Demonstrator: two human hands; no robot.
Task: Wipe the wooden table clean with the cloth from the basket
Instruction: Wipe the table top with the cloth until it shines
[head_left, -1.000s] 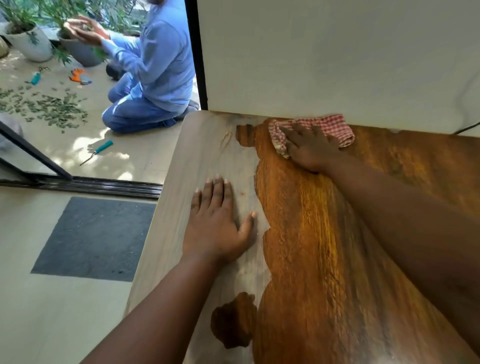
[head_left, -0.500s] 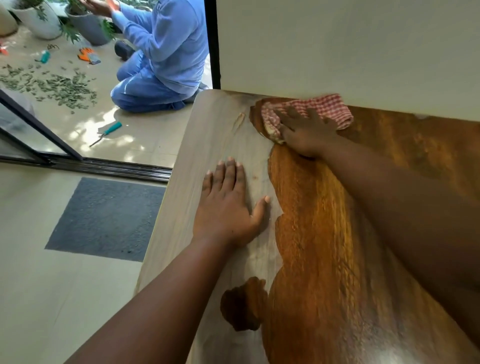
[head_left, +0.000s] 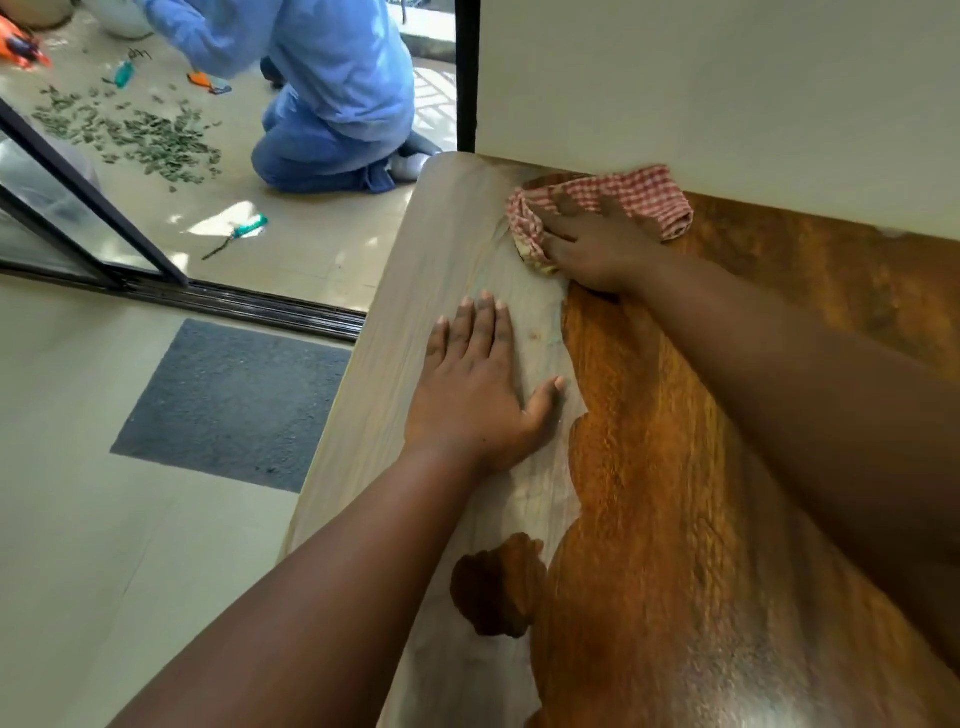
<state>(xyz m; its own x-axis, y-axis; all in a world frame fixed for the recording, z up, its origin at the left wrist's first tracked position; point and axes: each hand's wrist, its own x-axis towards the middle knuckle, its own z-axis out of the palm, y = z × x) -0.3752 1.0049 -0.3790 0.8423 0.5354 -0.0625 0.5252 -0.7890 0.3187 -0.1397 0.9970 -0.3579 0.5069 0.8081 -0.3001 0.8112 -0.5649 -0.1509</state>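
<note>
Head camera looking forward and down over the wooden table (head_left: 457, 249)

There is only this one view, riding on the person's head and tilting steeply down, so both forearms are reaching in from the bottom edge toward the white wall (head_left: 701, 88) at the table's far side. It is sitting close: the left hand (head_left: 480, 395) is filling the middle of the frame, the right hand (head_left: 597, 249) is lying farther off by the wall. The wide angle is also taking in the floor and grey mat (head_left: 234, 405) at left, and the sliding door track (head_left: 270, 309) beyond.

Grey mat (head_left: 234, 405) by sliding door track (head_left: 249, 306); kneeling person (head_left: 337, 93), scattered leaves (head_left: 140, 140) outside
</note>
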